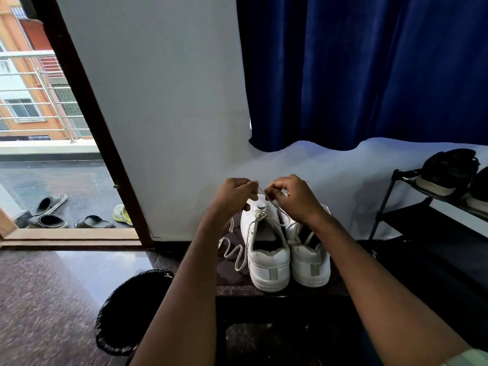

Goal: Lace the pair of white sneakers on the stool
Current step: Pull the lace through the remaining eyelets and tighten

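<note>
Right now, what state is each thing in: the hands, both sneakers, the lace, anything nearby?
Left hand: pinching the lace.
Right hand: pinching the lace.
Lace: taut between the hands; its slack lies on the stool.
Left sneaker: upright, laced only near the toe.
Right sneaker: upright, laced.
Bin: lined, open.

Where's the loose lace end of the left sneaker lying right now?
In the head view, the loose lace trails over the stool top, just left of the left sneaker and beside the left forearm, above the black bin.
</note>
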A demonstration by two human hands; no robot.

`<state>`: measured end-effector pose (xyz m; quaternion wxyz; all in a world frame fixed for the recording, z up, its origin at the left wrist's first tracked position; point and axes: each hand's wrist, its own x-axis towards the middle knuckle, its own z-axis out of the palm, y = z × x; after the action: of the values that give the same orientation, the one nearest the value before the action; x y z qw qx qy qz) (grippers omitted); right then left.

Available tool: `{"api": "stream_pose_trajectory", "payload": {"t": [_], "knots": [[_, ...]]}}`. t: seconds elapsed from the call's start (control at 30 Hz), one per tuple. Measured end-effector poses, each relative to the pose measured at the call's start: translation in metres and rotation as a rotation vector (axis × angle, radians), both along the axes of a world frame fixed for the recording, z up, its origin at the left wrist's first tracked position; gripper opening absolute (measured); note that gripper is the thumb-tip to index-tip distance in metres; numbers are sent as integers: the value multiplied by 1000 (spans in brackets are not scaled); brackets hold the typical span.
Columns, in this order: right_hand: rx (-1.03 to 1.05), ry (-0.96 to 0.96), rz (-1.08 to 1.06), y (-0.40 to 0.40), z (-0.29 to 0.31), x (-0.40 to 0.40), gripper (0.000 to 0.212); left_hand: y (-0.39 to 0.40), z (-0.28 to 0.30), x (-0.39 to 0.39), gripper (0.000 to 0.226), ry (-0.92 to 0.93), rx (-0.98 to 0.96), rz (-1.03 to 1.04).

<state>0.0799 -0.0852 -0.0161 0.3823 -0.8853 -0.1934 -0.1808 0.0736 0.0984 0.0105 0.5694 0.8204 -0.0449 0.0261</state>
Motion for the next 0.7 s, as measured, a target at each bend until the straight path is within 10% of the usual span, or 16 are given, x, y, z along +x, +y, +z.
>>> {"api": "stream_pose_trajectory", "payload": {"t": [0.7], "knots": [[283, 184, 129, 0, 4, -3, 14, 5, -11, 9, 29, -157, 142, -102]]}}
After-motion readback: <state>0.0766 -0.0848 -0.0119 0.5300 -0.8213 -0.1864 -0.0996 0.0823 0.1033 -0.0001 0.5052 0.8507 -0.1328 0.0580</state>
